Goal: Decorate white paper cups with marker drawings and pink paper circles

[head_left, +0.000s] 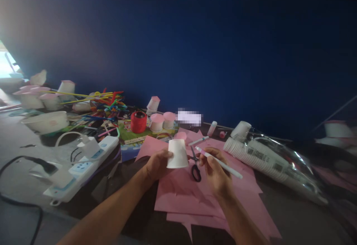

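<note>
A white paper cup (177, 154) is held upside down in my left hand (158, 165), thumb against its side. Between the fingers of my right hand (216, 170) lies a white marker (227, 168) with a pink tip section pointing toward the cup. Black-handled scissors (196, 172) rest on pink paper sheets (178, 196), between my two hands. A second marker (198, 141) lies on the paper just beyond them. Behind the held cup stand two white cups with pink paper tops (157, 122).
On the left, a white power strip (83, 167) has plugs and cords in it. Colourful pipe cleaners (111, 102) are heaped behind a white bowl (46, 122). A red roll (138, 122) stands mid-table. A bagged stack of paper cups (256, 159) lies to the right, below a blue wall (195, 51).
</note>
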The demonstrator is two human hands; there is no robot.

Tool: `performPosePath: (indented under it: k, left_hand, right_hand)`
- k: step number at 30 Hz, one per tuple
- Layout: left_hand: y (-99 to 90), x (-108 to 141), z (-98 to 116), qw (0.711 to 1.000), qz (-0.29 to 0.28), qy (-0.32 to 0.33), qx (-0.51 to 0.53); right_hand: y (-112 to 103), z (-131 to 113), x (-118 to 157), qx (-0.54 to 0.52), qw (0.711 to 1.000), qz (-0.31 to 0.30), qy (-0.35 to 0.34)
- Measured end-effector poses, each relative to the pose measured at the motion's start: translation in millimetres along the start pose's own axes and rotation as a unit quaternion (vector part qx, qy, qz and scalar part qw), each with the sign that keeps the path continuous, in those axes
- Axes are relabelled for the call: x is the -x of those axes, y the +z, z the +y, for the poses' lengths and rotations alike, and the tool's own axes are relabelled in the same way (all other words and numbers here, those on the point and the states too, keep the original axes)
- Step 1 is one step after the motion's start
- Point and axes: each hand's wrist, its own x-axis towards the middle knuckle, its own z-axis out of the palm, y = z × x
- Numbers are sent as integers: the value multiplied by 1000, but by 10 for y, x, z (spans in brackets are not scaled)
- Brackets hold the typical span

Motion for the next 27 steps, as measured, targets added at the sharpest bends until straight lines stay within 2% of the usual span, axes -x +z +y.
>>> performPosePath:
  k: [4,9,15,27]
  left_hand:
    - [-6,-24,-30,999,8,18,-44]
    - [1,-51,-90,988,46,54,-135]
    - [3,-71,-123,978,68,91,-177]
    - [34,-67,-127,973,72,87,-200]
  right_hand:
    - [21,-37,36,102,993,-48,-27]
    - [80,-91,64,232,964,-102,-80]
    - [71,-32,59,268,955,-101,-80]
    - [82,4,42,285,946,-118,-101]
